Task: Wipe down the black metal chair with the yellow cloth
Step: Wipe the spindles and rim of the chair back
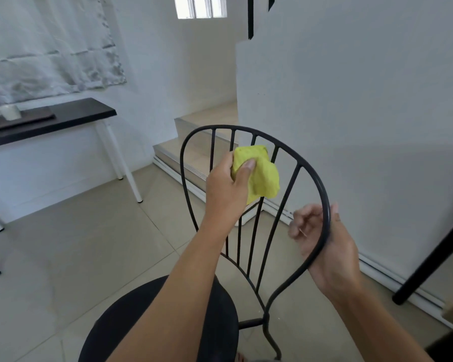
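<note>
Clamping the yellow cloth point(262, 176), the left hand point(228, 189) presses it to the chair point(110, 327). Its back points twelve o'clock; the right hand point(330, 246) clasps the four-o'clock rim.

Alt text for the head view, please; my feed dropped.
The left hand holds a bunched yellow cloth against the backrest bars of the black metal chair, while the right hand grips the backrest's curved rim. Behind stands a black-topped table on a tiled floor.

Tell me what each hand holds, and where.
The left hand grips the bunched yellow cloth by its left side; right hand curls round the right rail of the black metal chair backrest.
</note>
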### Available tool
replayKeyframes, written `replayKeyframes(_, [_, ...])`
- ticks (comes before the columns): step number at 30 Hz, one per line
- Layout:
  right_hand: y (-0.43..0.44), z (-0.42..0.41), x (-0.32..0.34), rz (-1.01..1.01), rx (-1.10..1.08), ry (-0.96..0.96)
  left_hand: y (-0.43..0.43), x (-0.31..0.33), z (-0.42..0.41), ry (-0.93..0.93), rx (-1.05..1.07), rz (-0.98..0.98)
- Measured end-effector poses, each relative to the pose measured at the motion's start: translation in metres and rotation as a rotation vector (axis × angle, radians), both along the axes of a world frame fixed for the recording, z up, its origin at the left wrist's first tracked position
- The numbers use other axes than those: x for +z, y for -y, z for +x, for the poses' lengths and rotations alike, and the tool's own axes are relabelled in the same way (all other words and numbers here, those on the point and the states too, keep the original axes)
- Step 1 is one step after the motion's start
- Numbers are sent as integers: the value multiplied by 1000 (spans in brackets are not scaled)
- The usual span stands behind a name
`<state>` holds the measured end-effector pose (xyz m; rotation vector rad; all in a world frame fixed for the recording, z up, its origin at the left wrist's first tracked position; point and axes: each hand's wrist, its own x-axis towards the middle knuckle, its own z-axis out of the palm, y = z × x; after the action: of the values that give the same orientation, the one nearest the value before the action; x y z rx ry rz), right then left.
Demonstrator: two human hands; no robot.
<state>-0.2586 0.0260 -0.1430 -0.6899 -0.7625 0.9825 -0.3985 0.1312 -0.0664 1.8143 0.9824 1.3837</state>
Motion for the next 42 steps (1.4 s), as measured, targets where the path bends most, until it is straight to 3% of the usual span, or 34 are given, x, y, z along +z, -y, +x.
replayKeyframes(9, [12,-20,13,-116,-103,-30,34,-30,27,-197,-143,53])
replayKeyframes(19, [8,-23,13,-124,-176,2,20,-59,44,-149,-191,173])
replayKeyframes(24, [7,-24,11,-146,-223,-11,30,-134,23,-240,-183,99])
replayKeyframes(31, [6,-25,10,-159,-264,18,41,-228,-3,-582,-188,-246])
replayKeyframes(35, [6,-27,11,-164,-272,17,39,-238,-10,-684,-213,-330])
replayKeyframes(42, [5,-26,10,-149,-263,20,37,-197,-6,-593,-228,-301])
